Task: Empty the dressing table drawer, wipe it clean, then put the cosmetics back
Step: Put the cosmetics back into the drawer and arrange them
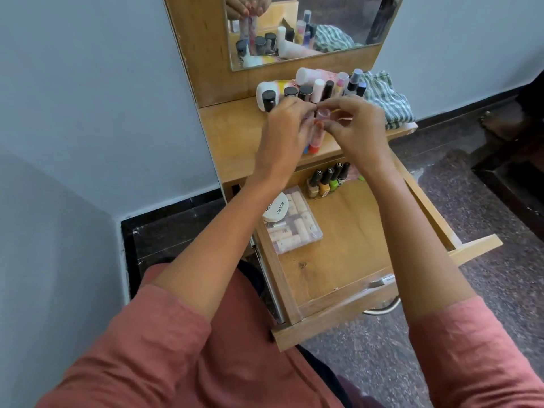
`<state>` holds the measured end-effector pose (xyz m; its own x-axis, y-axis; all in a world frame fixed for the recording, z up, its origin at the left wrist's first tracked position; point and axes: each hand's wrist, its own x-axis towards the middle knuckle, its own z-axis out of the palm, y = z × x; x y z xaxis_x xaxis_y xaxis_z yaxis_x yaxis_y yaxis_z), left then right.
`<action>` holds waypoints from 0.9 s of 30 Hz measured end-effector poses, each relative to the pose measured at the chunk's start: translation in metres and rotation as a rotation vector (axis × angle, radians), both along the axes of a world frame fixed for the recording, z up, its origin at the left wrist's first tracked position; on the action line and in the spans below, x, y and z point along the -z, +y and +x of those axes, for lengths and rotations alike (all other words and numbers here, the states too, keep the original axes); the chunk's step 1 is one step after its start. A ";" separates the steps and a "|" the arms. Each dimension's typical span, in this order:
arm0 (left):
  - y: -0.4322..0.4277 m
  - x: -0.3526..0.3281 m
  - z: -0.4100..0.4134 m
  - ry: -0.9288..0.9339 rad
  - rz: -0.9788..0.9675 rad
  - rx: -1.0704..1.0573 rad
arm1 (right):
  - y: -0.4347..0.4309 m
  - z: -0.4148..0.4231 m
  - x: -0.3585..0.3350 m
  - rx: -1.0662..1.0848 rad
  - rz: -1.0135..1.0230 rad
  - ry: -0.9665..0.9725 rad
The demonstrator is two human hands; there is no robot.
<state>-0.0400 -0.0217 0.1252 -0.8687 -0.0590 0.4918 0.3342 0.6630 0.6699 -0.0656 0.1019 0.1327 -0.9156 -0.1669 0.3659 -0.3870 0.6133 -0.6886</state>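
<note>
The left hand (281,128) is curled round a small bunch of slim tubes (315,142), holding them upright just above the table top (235,136). The right hand (357,128) meets it from 3 o'clock and pinches the clear cap end of one tube between thumb and fingertips. Only the red and blue lower ends of the tubes show below the fingers. The open drawer (347,231) lies at 6 o'clock from the hands. It already holds a row of nail polish bottles (325,181) at its 12 o'clock end, and a clear box (297,228) with a round compact (276,209) resting on it along the 9 o'clock side. More cosmetics (312,86) stand at 12 o'clock from the hands, and a checked cloth (388,98) lies at 2 o'clock, so the putting-back stage seems to be under way. The tubes look light, stiff and smooth, likely plastic. A loose bunch of them could slide apart or roll, and a cap gripped alone might pull off. They are probably best gripped round the middle of their bodies and laid down together in the drawer against a wall or beside the box.
</note>
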 end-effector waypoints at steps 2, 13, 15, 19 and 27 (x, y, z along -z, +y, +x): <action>0.011 0.001 0.006 -0.008 -0.004 0.044 | 0.015 0.009 0.000 0.006 0.021 -0.019; 0.077 0.031 0.008 -0.188 -0.007 0.168 | 0.082 0.022 0.027 0.111 0.117 -0.050; 0.087 0.040 0.003 -0.234 -0.027 0.167 | 0.090 0.020 0.037 0.146 0.121 -0.063; 0.102 0.057 -0.008 -0.293 -0.044 0.164 | 0.107 0.012 0.058 0.205 0.162 -0.098; 0.123 0.080 -0.029 -0.363 -0.112 0.194 | 0.120 0.000 0.082 0.287 0.164 -0.171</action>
